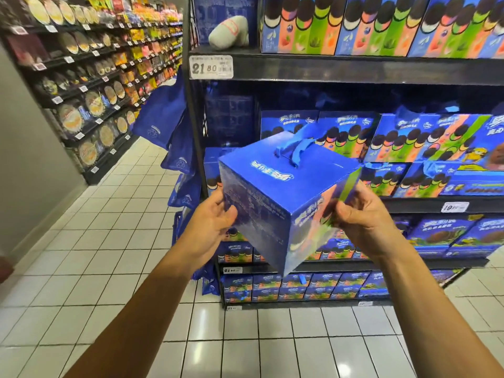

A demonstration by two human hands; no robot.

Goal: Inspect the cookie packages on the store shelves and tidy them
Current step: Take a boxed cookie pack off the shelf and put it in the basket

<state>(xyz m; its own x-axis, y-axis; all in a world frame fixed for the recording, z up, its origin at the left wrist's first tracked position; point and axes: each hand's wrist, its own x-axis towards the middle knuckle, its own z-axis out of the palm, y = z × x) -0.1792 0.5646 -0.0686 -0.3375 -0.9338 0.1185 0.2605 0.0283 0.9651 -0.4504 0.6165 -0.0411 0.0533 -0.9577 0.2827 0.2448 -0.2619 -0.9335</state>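
A blue cookie gift box (pixel 275 195) with a ribbon handle on top is held tilted in front of the black shelf unit (pixel 354 70). My left hand (pixel 215 222) grips its left side, thumb on the near face. My right hand (pixel 360 214) grips its right side, where cookie pictures show. Behind it, several more blue cookie boxes (pixel 403 148) stand in rows on the middle shelf, some leaning. Smaller boxes (pixel 294 287) fill the lower shelves.
Tall boxes (pixel 381 25) line the top shelf beside a grey plush toy (pixel 229 31). Blue bags (pixel 163 118) hang on the unit's left end. An aisle of packaged goods (pixel 90 77) runs at the left over a white tiled floor (pixel 245 336).
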